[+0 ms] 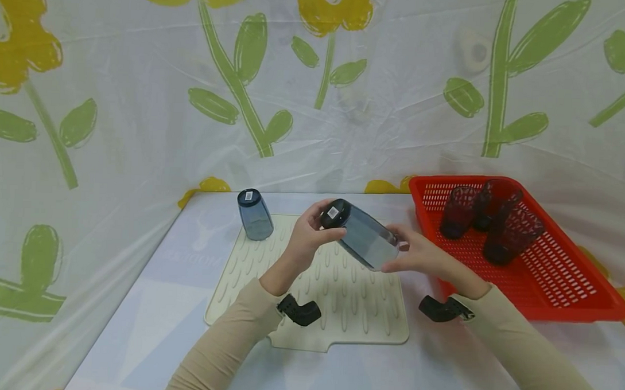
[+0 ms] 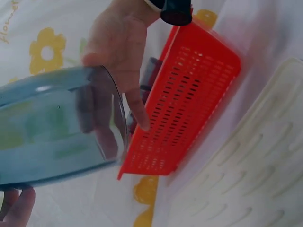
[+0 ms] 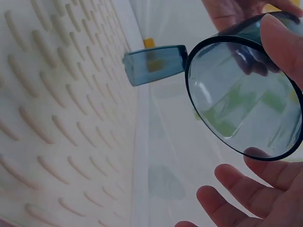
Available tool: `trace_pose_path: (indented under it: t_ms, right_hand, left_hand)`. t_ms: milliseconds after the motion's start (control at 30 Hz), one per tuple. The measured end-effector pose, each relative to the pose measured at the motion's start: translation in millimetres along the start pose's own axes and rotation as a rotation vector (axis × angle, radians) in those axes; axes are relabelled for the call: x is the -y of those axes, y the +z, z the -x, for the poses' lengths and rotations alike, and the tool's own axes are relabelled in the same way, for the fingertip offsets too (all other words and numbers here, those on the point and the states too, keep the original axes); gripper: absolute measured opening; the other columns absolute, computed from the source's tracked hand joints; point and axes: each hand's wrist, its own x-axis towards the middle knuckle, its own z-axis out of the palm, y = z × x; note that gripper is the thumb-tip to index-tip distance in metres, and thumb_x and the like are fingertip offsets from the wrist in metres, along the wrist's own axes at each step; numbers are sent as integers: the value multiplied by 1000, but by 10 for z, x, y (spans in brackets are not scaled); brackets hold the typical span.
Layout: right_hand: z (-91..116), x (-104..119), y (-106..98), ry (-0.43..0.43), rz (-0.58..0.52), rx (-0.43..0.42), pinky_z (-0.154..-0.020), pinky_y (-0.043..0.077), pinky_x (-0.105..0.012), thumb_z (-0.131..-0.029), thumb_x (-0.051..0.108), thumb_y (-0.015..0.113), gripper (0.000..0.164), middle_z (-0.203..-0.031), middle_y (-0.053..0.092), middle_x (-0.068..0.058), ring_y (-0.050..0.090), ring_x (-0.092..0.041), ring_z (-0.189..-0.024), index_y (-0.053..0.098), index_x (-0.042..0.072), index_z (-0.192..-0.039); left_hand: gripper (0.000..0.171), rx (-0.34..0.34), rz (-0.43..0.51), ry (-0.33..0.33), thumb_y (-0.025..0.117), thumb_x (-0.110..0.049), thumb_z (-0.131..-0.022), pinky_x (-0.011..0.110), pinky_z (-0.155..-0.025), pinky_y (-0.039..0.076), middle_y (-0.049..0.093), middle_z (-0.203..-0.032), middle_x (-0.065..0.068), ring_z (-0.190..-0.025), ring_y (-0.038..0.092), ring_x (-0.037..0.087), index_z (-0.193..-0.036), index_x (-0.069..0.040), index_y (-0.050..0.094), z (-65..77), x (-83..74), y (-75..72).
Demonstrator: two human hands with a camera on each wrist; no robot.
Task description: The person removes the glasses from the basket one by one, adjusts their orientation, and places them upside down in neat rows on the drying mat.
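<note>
A bluish drinking glass is held tilted above the pale ridged mat, its dark base toward the upper left. My left hand grips it around the base, where a small white label shows. At the rim end, my right hand pinches the glass between thumb and fingers. The right wrist view looks into its open mouth, with the right thumb on the side and a fingertip at the rim. A second bluish glass stands upside down on the mat's far left corner.
On the right stands a red perforated basket with three dark reddish patterned glasses in it. A flower-printed sheet hangs behind the table. Black wrist mounts sit on both sleeves.
</note>
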Motion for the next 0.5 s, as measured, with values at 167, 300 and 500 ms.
trace_pose_path:
  t_ms: [167,300,500]
  right_hand:
    - [-54,-37,80,11,2,40,-97,33,-58,-71,31,77,85,-129,44,-23,38,-37,-117,32,-3,-135]
    - [-90,-56,127,9,17,62,-98,32,-58,-71,33,77,85,-131,43,-24,38,-38,-118,33,-4,-134]
    - [-122,-19,174,53,43,85,-96,33,-60,-69,35,78,89,-130,44,-23,40,-36,-115,32,-2,-136]
  left_hand:
    - [87,-13,-32,-13,83,-35,-60,27,-81,48,50,-121,10,-101,50,13,-129,0,44,-5,-36,34]
    - [72,-15,-52,-32,77,-20,-67,32,-85,47,51,-120,8,-101,50,14,-128,-2,45,1,-62,55]
    - [76,-20,-68,-24,80,-27,-64,32,-82,47,53,-116,7,-96,52,16,-127,-2,46,6,-74,88]
